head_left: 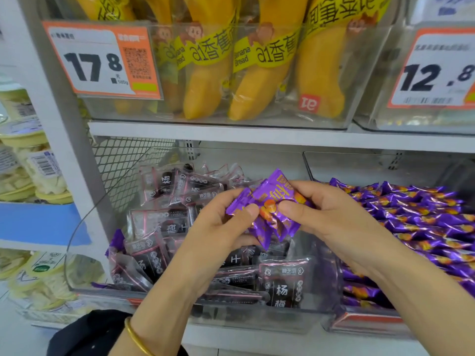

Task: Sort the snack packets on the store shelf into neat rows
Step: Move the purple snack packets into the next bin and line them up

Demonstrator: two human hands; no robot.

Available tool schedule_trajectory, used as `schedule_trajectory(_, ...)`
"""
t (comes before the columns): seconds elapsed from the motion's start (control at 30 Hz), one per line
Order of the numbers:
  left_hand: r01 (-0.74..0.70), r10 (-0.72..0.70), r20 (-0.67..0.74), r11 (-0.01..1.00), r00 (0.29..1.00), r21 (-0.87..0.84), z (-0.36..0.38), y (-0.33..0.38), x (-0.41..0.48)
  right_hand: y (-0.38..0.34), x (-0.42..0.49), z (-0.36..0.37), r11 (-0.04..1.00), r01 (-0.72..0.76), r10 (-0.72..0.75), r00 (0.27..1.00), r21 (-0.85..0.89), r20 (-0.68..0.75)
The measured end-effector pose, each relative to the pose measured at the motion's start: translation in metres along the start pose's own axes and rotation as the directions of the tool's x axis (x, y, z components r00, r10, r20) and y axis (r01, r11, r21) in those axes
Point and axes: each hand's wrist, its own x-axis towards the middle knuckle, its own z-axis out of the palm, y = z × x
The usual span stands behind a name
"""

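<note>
From the head camera, both hands meet in the middle of the lower shelf, just above a clear bin [77, 242] of dark plum packets [282, 283]. The left hand [218, 229] and the right hand [334, 217] share a small bunch of purple snack packets [272, 209]. Each hand pinches the bunch between thumb and curled fingers, the left at its left end and the right at its right end. The bunch is in the air, tilted, with its near tip hanging down over the dark packets.

A gold bangle [136, 335] sits on the left wrist, near the bottom edge.

To the right, the next bin holds a pile of matching purple packets [416, 214] lying in slanted rows. One stray purple packet [117, 238] pokes up at the left side of the dark-packet bin.

On the white shelf board [257, 136] above, a clear bin holds yellow banana bread packs [205, 78] standing upright. An orange price tag reading 17.8 [100, 60] hangs on its left front, and another reading 12.8 [434, 70] is at far right.

At far left, on a neighbouring rack, stand tubs with pale yellow lids [38, 165].
</note>
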Motion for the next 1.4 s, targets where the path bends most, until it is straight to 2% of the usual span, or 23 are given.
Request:
schedule_trajectory(0.1, -0.046, 0.047, 0.031, 0.998, 0.998, -0.044, 0.011, 0.006, -0.004, -0.006, -0.007, -0.011, 0.994, -0.068, 0.068, 0.998, 0.083, 0.012)
schedule_trajectory(0.23, -0.084, 0.087, 0.13, 0.996, 0.988, -0.027, 0.038, 0.013, -0.003, -0.017, -0.025, -0.038, 0.983, -0.078, 0.07, 0.996, 0.164, 0.058)
schedule_trajectory(0.33, -0.131, 0.116, 0.248, 0.991, 0.962, 0.042, 0.066, 0.014, 0.004, -0.02, -0.043, -0.067, 0.954, -0.112, 0.093, 0.992, 0.279, 0.081)
schedule_trajectory(0.43, -0.299, 0.215, 0.335, 0.928, 0.917, 0.222, 0.107, 0.01, 0.016, -0.02, -0.069, -0.105, 0.928, -0.151, 0.134, 0.988, 0.34, 0.072)
schedule_trajectory(0.53, -0.419, 0.234, 0.435, 0.815, 0.87, 0.4, 0.158, 0.005, 0.031, -0.023, -0.1, -0.149, 0.945, -0.178, 0.191, 0.981, 0.273, -0.022)
schedule_trajectory(0.6, -0.417, 0.196, 0.5, 0.825, 0.844, 0.38, 0.19, -0.001, 0.041, -0.026, -0.116, -0.179, 0.965, -0.175, 0.202, 0.971, 0.193, -0.13)
schedule_trajectory(0.63, -0.397, 0.171, 0.521, 0.844, 0.836, 0.361, 0.203, -0.006, 0.046, -0.027, -0.122, -0.193, 0.979, -0.173, 0.191, 0.962, 0.108, -0.195)
schedule_trajectory(0.7, -0.386, 0.143, 0.502, 0.819, 0.853, 0.424, 0.223, -0.022, 0.056, -0.028, -0.131, -0.224, 0.962, -0.198, 0.132, 0.939, -0.186, -0.318)
schedule_trajectory(0.73, -0.399, 0.13, 0.489, 0.77, 0.862, 0.498, 0.23, -0.032, 0.061, -0.027, -0.134, -0.239, 0.905, -0.222, 0.091, 0.934, -0.362, -0.345)
schedule_trajectory(0.8, -0.453, 0.112, 0.514, 0.652, 0.851, 0.609, 0.239, -0.051, 0.07, -0.02, -0.138, -0.264, 0.691, -0.275, 0.072, 0.946, -0.668, -0.315)
schedule_trajectory(0.87, -0.515, 0.074, 0.571, 0.54, 0.818, 0.666, 0.247, -0.065, 0.076, -0.009, -0.139, -0.276, 0.46, -0.299, 0.157, 0.954, -0.836, -0.255)
schedule_trajectory(0.9, -0.539, 0.052, 0.594, 0.49, 0.803, 0.685, 0.251, -0.07, 0.077, -0.005, -0.139, -0.277, 0.387, -0.3, 0.209, 0.95, -0.872, -0.234)
schedule_trajectory(1.03, -0.613, 0.039, 0.649, 0.375, 0.76, 0.695, 0.261, -0.077, 0.081, 0.011, -0.13, -0.268, 0.234, -0.315, 0.349, 0.91, -0.92, -0.223)
schedule_trajectory(1.17, -0.643, 0.027, 0.674, 0.33, 0.738, 0.691, 0.266, -0.083, 0.082, 0.029, -0.125, -0.264, 0.122, -0.289, 0.348, 0.908, -0.95, -0.232)
schedule_trajectory(1.23, -0.64, 0.02, 0.675, 0.343, 0.737, 0.688, 0.267, -0.086, 0.081, 0.036, -0.129, -0.264, -0.029, -0.209, 0.297, 0.932, -0.978, -0.208)
schedule_trajectory(1.3, -0.639, 0.026, 0.676, 0.355, 0.736, 0.682, 0.268, -0.088, 0.081, 0.039, -0.134, -0.262, -0.313, -0.071, 0.189, 0.973, -0.947, -0.135)
schedule_trajectory(1.33, -0.642, 0.031, 0.678, 0.353, 0.735, 0.68, 0.269, -0.09, 0.082, 0.037, -0.136, -0.261, -0.382, -0.063, 0.143, 0.982, -0.922, -0.127)
schedule_trajectory(1.4, -0.645, 0.027, 0.681, 0.348, 0.732, 0.68, 0.27, -0.091, 0.082, 0.035, -0.139, -0.256, -0.404, -0.055, 0.157, 0.979, -0.913, -0.129)
